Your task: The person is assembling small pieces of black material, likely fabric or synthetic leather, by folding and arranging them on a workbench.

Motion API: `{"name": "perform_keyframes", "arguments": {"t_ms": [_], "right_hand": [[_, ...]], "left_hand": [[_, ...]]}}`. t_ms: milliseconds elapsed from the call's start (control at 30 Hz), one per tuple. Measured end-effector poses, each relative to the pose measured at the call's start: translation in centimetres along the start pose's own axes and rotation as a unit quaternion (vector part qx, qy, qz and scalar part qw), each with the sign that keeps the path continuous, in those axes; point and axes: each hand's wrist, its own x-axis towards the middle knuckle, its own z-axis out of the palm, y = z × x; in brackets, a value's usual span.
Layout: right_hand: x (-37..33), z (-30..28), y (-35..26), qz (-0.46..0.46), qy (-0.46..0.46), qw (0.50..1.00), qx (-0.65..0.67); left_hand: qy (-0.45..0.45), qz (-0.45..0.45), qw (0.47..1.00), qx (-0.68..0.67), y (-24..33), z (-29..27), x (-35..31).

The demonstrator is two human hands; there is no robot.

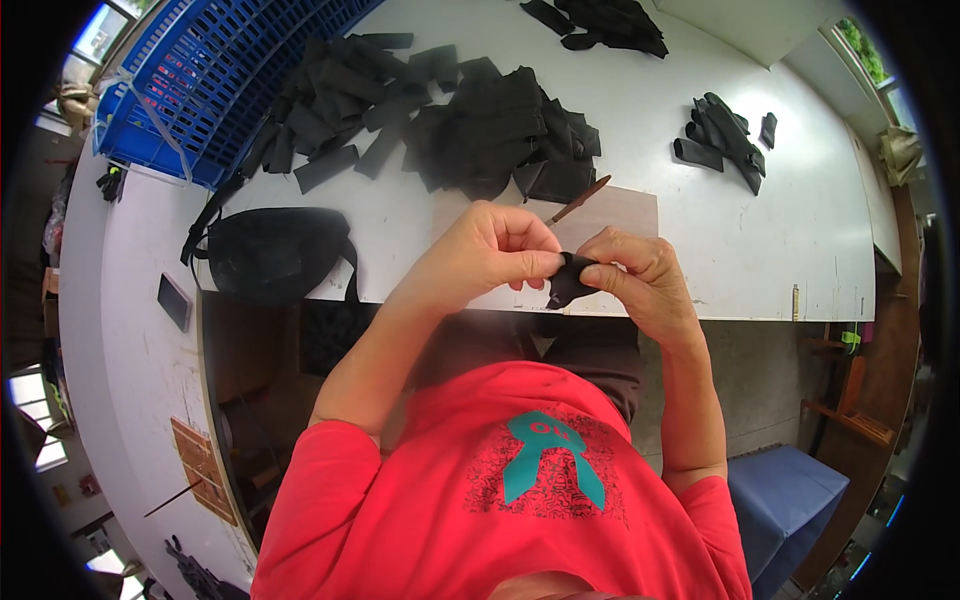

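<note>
Between my two hands is a small black fabric piece [569,283], held up just over the table's near edge. My left hand [497,252] pinches its left side between thumb and fingertips. The right side is gripped by my right hand [645,277], thumb on top and fingers curled behind. Beneath and beyond my hands lies a pale flat board [630,205] on the white table [790,240]. A thin brown tool with a pointed end [582,199] rests on the board, its lower part near my left fingers.
Past the board spreads a large heap of black fabric pieces [480,130]. Smaller black piles lie at the right [725,140] and the far edge [615,25]. A blue plastic basket [210,90] stands far left, with a black bag [275,255] nearer me. A blue-covered box [790,500] sits low right.
</note>
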Motion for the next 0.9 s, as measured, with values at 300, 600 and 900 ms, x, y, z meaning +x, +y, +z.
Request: {"name": "perform_keyframes", "arguments": {"t_ms": [300, 600, 900], "right_hand": [[-1.2, 3.3, -0.4, -0.13, 0.204, 0.94, -0.239], [0.1, 4.3, 3.0, -0.16, 0.257, 0.897, -0.322], [-0.2, 2.4, 2.9, 0.032, 0.18, 0.974, 0.136]], "left_hand": [[0.176, 0.079, 0.967, 0.164, -1.6, 2.7, -0.3], [0.348, 0.243, 0.852, 0.306, -4.7, 5.4, 1.0], [0.101, 0.07, 0.942, -0.312, -3.8, 3.0, 0.9]]}}
